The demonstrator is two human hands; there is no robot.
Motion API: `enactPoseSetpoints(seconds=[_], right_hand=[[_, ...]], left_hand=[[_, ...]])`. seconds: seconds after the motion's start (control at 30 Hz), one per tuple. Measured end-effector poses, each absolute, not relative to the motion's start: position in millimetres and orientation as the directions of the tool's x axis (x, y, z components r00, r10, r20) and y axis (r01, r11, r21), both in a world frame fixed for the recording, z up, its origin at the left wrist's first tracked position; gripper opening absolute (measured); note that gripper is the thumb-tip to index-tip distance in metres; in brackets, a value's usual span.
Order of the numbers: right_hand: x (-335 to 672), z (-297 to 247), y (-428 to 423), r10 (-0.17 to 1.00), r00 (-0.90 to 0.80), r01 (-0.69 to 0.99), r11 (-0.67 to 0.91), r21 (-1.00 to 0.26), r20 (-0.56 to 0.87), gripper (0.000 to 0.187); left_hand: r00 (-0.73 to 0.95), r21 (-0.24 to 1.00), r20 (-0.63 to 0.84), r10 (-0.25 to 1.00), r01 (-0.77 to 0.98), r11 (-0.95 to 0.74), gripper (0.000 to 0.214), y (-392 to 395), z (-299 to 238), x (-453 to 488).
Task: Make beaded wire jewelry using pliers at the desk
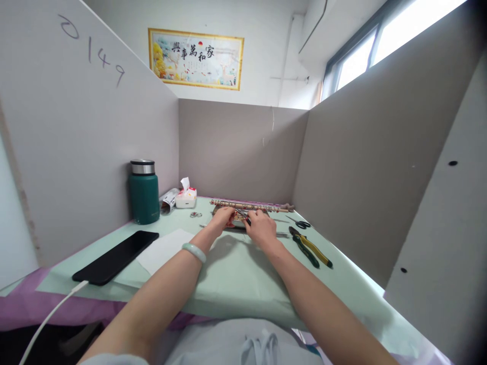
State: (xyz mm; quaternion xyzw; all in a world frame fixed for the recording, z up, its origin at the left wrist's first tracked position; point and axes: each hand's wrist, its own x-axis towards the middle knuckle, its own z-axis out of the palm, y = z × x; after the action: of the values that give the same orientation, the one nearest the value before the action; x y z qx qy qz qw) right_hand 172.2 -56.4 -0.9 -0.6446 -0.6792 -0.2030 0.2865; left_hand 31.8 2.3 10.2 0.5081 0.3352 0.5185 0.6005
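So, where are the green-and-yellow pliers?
In the head view, the pliers lie on the table, right of the right hand, nearer than the scissors.

The left hand (224, 219) and the right hand (262, 226) are bare. A thick, smooth, rounded bangle (195, 250) in pale whitish green, with a soft gloss, encircles the left wrist; its material cannot be confirmed. Both the left forearm (160, 294) and the right forearm (315, 294) are uncovered. At the near left edge, a pale greyish-white fabric sleeve (114, 360) shows a curved hem. A loose, pale grey-white cloth garment (213, 342) covers the torso at near centre. Right of its middle, matching fabric ties (261, 349) form soft, gathered loops.
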Motion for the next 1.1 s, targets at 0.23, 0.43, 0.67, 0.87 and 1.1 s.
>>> enactPoseSetpoints(seconds=[0.23, 0.43, 0.67, 0.87, 1.1], right_hand=[[179.6, -2.6, -38.1, 0.869, 0.019, 0.861, 0.237, -0.449, 0.495, 0.029], [184.1, -5.7, -30.0, 0.874, 0.023, 0.794, 0.28, -0.54, 0.486, 0.031], [181.8, -1.5, -38.3, 0.843, 0.095, 0.856, 0.202, -0.475, 0.53, 0.031], [181.5, -2.9, -38.9, 0.837, 0.085, 0.839, 0.233, -0.491, 0.541, 0.032], [182.0, -3.6, -36.5, 0.845, 0.02, 0.759, 0.335, -0.558, 0.535, 0.034]], left_hand=[[0.254, 0.975, 0.204, 0.946, -0.135, -0.174, 0.02, 4.0, 12.4, 28.9], [0.248, 0.969, 0.248, 0.937, -0.078, -0.236, 0.022, -1.8, 18.9, 27.5], [0.117, 0.966, 0.248, 0.962, -0.101, -0.236, 0.016, -0.4, 20.2, 27.8], [0.445, 0.94, 0.02, 0.895, -0.312, 0.134, 0.022, 2.7, 18.6, 22.1], [0.348, 0.939, 0.124, 0.929, -0.343, 0.003, 0.013, -0.2, 18.3, 20.5]])
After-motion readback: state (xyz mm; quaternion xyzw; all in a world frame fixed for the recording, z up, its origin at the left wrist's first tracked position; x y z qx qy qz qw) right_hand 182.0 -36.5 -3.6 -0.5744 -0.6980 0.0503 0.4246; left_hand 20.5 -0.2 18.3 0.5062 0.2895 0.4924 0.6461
